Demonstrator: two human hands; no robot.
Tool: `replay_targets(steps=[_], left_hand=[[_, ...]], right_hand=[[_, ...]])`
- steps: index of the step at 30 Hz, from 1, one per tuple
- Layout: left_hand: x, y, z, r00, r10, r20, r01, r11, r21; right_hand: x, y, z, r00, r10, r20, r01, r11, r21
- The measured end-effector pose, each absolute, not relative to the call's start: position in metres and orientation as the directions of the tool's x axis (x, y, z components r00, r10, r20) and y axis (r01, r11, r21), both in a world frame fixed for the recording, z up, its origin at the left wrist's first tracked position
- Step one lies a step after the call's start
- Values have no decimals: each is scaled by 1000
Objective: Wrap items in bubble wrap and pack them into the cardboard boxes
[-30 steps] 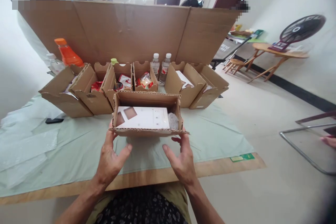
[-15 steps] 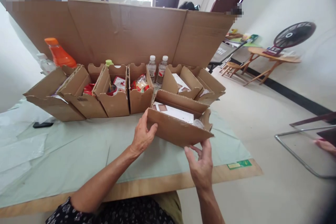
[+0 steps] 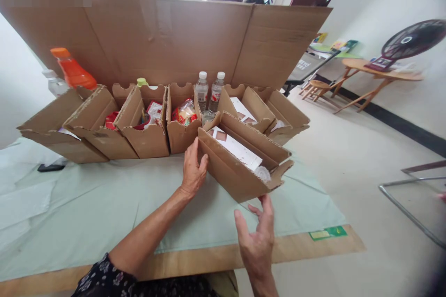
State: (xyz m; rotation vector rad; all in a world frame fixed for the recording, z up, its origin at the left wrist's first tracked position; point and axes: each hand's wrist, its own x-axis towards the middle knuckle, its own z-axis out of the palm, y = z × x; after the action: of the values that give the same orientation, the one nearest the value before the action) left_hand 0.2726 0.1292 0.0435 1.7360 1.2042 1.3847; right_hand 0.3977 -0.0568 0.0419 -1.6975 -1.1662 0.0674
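Note:
A tilted brown cardboard box, open at the top, stands askew in front of the row. Inside it lie a white printed carton and a clear plastic piece. My left hand grips the box's left end, thumb on the near side, the other fingers partly hidden behind the edge. Below the near right corner, my right hand is open, its thumb spread away. Its fingertips are at the box's lower edge; whether they bear weight I cannot tell.
Similar open boxes line the back, several holding red packets. Two clear bottles and an orange bottle stand behind them, before an upright cardboard sheet. Plastic sheets lie left on the green cloth. A fan is at right.
The box has turned, its right end swinging nearer to me. My right thumb has come away from its side. The whole view has shifted slightly.

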Motion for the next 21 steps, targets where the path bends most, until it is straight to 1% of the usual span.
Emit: replay_targets(steps=[3,5,10,16,21], left_hand=[[278,126,40,52,905,422,281,-419,864],[280,123,40,66,904,421,263,-423,867],[284,106,41,87,907,411,265,-419,868],[298,77,33,152,885,440,268,-465,843],[301,72,28,193,875,444,252,-481,840]], right_hand=[[375,-60,39,421,739,526,712,90,-697],[367,-60,37,391,752,531,719,111,-686],[364,-60,27,399,771,495,711,80,-698],[368,-58,20,398,741,541,740,89,-667],[370,-56,16,403,731,551,748,84,-659]])
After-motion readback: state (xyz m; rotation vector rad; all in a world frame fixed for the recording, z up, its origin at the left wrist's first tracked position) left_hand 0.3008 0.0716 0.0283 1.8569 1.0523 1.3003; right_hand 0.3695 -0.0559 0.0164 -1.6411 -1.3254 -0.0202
